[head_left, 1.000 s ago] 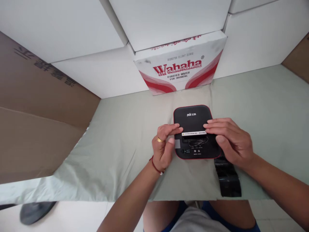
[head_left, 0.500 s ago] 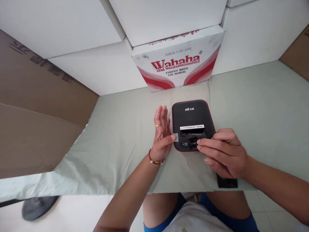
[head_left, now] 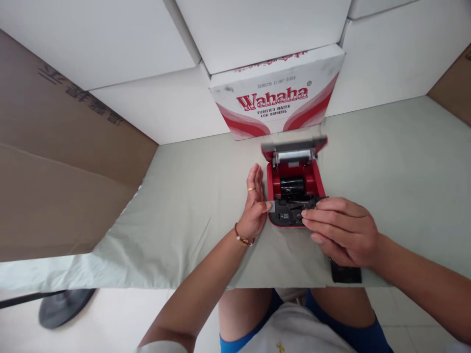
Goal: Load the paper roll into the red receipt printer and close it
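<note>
A small black-and-red label printer (head_left: pixel 270 184) sits on the cloth with its lid (head_left: pixel 294 147) raised, showing a red inside. A glossy black roll (head_left: pixel 292 186) lies in its bay. My left hand (head_left: pixel 255 206) rests along the printer's left side, fingers stretched out, thumb on a small grey translucent piece (head_left: pixel 272 207) at the front left corner. At the front right, my right hand (head_left: pixel 344 228) pinches a crumpled black strip (head_left: pixel 295 212) that lies over the front panel. Its lower fingers are curled beside the printer.
A flat black object (head_left: pixel 346 272) lies near the table's front edge, partly under my right hand. Behind the printer stands a Wahaha carton (head_left: pixel 274 105) against white boxes (head_left: pixel 147 108). A brown carton (head_left: pixel 66 162) is at the left. Greenish cloth (head_left: pixel 184 211) covers the table.
The printer's lid has swung up and back, exposing the red interior and black roll. My hands keep nearly the same places, and the right still pinches the black strip.
</note>
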